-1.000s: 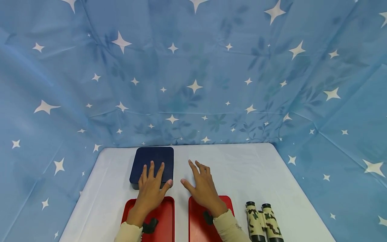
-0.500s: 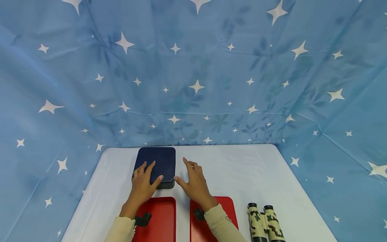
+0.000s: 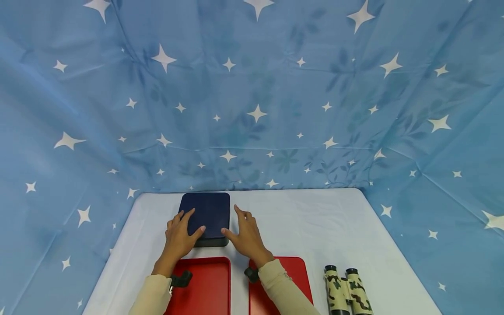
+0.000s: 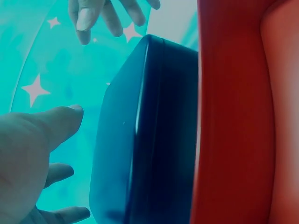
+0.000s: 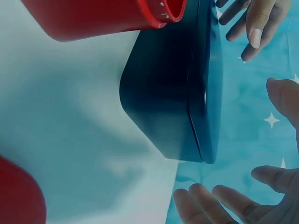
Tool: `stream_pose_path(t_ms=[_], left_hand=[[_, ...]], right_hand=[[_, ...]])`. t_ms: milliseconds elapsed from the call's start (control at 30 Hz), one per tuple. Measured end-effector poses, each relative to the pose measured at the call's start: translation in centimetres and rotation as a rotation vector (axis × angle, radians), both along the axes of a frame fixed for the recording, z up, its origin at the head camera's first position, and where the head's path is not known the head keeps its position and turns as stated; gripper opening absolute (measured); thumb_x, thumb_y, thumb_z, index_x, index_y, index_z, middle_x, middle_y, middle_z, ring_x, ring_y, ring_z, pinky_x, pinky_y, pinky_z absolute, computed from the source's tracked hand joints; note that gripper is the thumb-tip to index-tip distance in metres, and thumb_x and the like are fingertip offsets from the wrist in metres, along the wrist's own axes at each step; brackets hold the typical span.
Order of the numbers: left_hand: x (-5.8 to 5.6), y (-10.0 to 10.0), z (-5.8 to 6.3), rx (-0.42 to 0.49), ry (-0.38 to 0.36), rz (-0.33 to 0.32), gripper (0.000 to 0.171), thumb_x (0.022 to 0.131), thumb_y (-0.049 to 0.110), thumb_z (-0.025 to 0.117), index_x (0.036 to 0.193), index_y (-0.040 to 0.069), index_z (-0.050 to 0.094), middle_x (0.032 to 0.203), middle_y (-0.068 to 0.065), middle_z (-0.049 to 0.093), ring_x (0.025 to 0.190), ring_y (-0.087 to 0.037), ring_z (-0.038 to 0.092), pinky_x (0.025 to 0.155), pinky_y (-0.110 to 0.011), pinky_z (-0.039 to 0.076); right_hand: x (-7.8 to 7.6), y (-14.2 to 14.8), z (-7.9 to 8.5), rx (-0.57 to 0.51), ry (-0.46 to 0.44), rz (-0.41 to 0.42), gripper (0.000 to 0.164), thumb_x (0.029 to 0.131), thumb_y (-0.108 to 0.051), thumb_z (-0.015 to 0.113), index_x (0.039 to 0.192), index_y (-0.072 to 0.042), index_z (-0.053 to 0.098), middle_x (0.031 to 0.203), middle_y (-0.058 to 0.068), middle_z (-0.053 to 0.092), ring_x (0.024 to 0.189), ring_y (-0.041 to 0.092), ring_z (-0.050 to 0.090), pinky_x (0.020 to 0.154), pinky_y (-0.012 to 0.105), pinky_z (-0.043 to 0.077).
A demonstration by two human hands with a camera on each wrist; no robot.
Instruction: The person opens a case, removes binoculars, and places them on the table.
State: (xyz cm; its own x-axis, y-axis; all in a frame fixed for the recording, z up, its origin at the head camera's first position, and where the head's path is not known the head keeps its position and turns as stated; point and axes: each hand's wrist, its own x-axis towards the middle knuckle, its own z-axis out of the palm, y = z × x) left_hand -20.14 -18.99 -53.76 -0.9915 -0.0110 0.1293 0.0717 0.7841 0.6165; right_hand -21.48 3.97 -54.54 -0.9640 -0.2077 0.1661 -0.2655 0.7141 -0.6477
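A dark navy box (image 3: 208,214) with rounded corners and a fitted lid lies at the back left of the white table. My left hand (image 3: 177,236), fingers spread, overlaps its left front side in the head view. At its right front corner is my right hand (image 3: 246,236), thumb and fingers apart. Both wrist views show gaps between the fingers and the box (image 4: 154,130). The left hand (image 5: 257,23) also appears across the box in the right wrist view, facing the right hand (image 5: 247,205). Both palms hold nothing.
In front of the box stands a red tray (image 3: 208,288) with a raised rim. A second, flatter red piece (image 3: 295,275) lies to its right, partly under the right sleeve. Camouflage binoculars (image 3: 346,291) lie at the front right. Blue star-patterned cloth (image 3: 256,131) surrounds the table.
My left hand has moved from over the box's front to its left side. The right hand has come leftward to the box's right corner. The box has stayed put.
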Motion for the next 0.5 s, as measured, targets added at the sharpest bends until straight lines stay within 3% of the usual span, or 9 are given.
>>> stream_pose_path(t_ms=[200, 500], left_hand=[[-0.5, -0.7, 0.1, 0.012, -0.036, 0.037, 0.077, 0.091, 0.039, 0.070, 0.154, 0.011, 0.036, 0.156, -0.030, 0.028, 0.135, -0.050, 0.028, 0.108, -0.071, 0.024], [-1.0, -2.2, -0.3, 0.049, -0.066, 0.074, 0.079, 0.089, 0.032, 0.075, 0.153, 0.008, 0.036, 0.154, -0.028, 0.033, 0.134, -0.047, 0.032, 0.110, -0.065, 0.030]], right_hand=[[-0.7, -0.7, -0.4, -0.001, -0.050, -0.018, 0.087, 0.089, -0.051, 0.069, 0.159, -0.020, 0.026, 0.142, 0.015, 0.048, 0.127, 0.030, 0.049, 0.103, 0.050, 0.048], [-1.4, -1.7, -0.3, -0.022, -0.095, -0.011, 0.087, 0.087, -0.045, 0.074, 0.156, -0.013, 0.032, 0.137, 0.019, 0.051, 0.120, 0.031, 0.052, 0.102, 0.049, 0.049]])
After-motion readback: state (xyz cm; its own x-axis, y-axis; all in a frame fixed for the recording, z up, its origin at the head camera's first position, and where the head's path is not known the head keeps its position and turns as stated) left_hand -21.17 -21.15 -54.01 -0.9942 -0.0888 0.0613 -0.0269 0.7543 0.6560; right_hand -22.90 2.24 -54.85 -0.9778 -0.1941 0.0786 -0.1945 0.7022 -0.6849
